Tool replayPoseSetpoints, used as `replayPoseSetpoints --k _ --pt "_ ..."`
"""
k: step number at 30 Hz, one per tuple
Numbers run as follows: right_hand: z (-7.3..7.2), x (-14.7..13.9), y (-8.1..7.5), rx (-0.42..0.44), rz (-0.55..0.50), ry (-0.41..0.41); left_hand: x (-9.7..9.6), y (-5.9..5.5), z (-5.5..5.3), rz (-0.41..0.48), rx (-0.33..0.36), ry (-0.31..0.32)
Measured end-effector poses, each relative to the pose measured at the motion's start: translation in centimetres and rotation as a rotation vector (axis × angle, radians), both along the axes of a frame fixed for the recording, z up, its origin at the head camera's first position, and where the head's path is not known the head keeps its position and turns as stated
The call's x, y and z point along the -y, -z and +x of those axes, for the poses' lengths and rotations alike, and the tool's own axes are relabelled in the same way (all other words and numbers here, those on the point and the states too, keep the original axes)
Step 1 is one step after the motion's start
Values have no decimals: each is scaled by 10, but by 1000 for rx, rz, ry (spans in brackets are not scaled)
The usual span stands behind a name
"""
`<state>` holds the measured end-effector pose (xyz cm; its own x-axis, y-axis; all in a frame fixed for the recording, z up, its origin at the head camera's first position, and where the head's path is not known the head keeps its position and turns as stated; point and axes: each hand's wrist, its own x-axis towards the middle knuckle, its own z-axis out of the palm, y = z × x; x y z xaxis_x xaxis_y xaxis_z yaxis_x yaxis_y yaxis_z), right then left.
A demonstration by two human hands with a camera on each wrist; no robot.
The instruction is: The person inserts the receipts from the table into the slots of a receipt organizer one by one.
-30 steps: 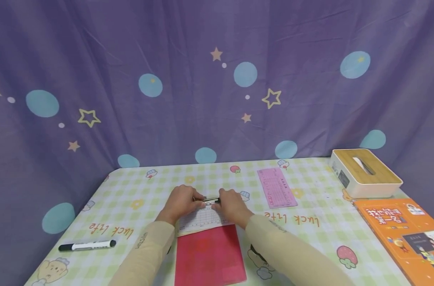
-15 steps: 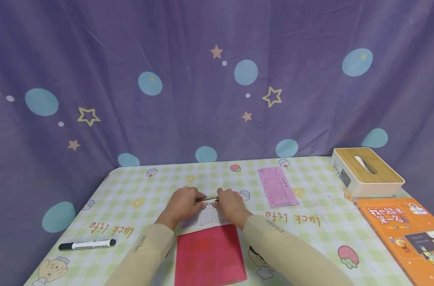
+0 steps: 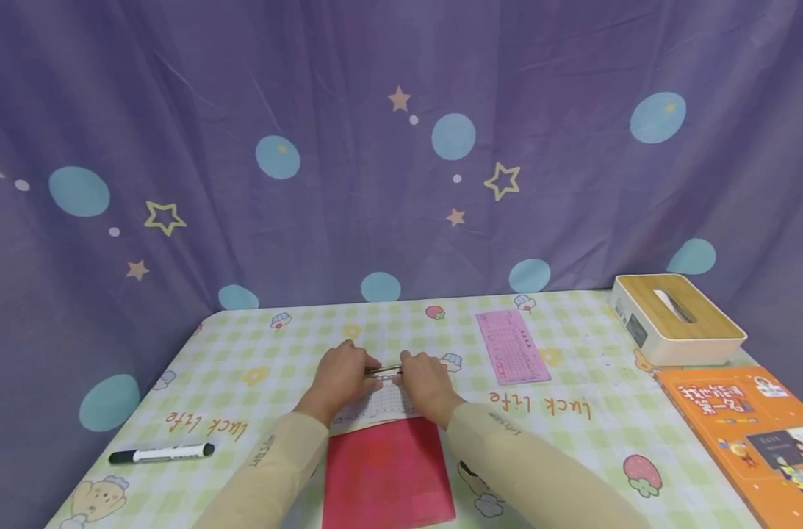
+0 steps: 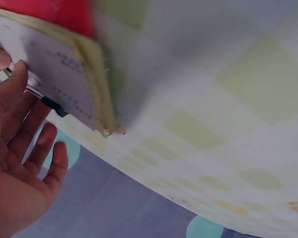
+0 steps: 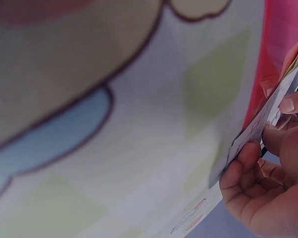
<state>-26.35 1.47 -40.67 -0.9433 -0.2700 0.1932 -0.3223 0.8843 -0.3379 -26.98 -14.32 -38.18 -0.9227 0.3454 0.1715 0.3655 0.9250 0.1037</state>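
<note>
A red folder (image 3: 388, 474) lies mid-table, with a stack of white printed slips (image 3: 379, 408) across its far end. At the slips' far edge is a thin metal clip (image 3: 384, 369) with dark ends. My left hand (image 3: 340, 378) pinches the clip's left part with the thumb on the near side; its outer fingers spread loosely in the left wrist view. Opposite it, my right hand (image 3: 429, 382) pinches the clip's right part, fingers curled at the slips' edge in the right wrist view. The hands hide most of the clip's ends. Yellowish sheets (image 4: 97, 79) show under the top slip.
A pink printed slip (image 3: 512, 347) lies beyond my right hand. A black-and-white marker (image 3: 161, 453) is at the left. On the right are a tissue box (image 3: 679, 323) and an orange book (image 3: 745, 433). A purple curtain (image 3: 348, 242) hangs behind the table.
Both hands stay at the clip and shift only slightly. Less of the clip's metal shows between them than a second ago. The folder and the other things lie still.
</note>
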Motion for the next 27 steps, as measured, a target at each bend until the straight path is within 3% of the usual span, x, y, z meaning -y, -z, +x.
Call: replayPoseSetpoints --k 8,12,20,27 --pt "1 0 0 -26 8 -8 -8 -6 -1 46 117 -131" --pt "0 -1 0 -39 2 -9 -11 -5 -3 74 124 -170" --pt "-1 -1 0 -29 -20 7 -10 -4 0 105 100 -187" --pt "0 -2 -1 -30 -30 -8 -7 2 5 50 35 -119"
